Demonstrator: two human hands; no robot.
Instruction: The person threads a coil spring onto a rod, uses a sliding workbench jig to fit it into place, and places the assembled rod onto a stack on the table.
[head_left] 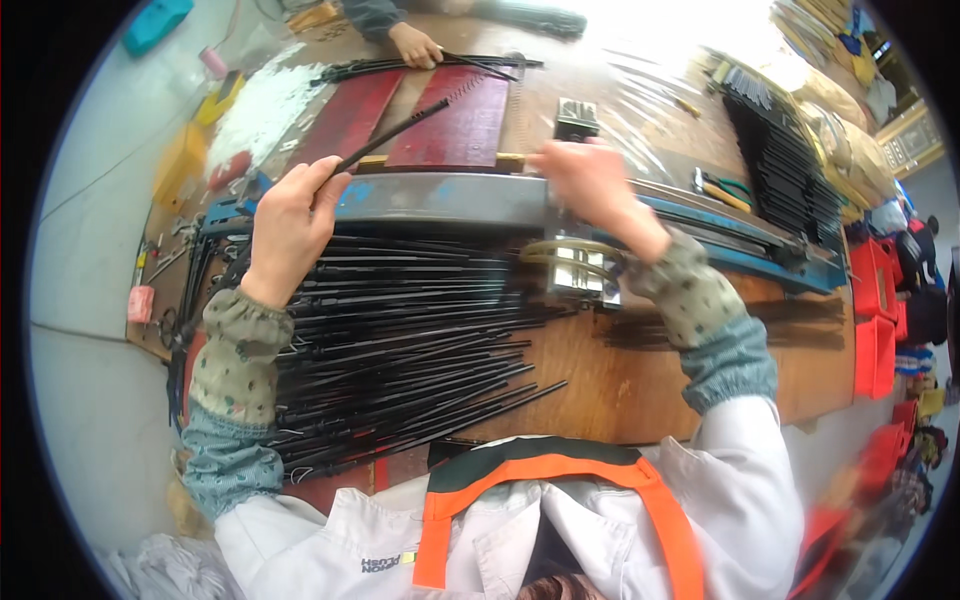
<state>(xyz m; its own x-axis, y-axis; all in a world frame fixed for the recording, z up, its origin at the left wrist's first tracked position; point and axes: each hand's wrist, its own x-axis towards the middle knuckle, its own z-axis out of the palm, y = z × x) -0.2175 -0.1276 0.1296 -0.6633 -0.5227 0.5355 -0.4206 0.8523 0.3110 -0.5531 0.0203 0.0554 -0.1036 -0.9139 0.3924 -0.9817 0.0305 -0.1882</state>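
Observation:
My left hand [292, 222] is closed around a thin black rod [398, 132], which slants up and away to the right. A thin coil spring [466, 88] shows just past the rod's far tip; I cannot tell whether it is joined to it. Smeared by motion, my right hand [592, 182] is over a long grey metal rail [450, 200], between a small metal block [577, 118] behind it and a shiny metal fixture [580, 270] in front. What its fingers hold, if anything, cannot be made out.
Many black rods [400, 330] lie in a wide pile on the near left bench. Another person's hand [415, 46] touches black rods on dark red boards [450, 115] across from me. Pliers [725, 188] and stacked black parts [785, 160] lie right; red bins [873, 355] stand beyond.

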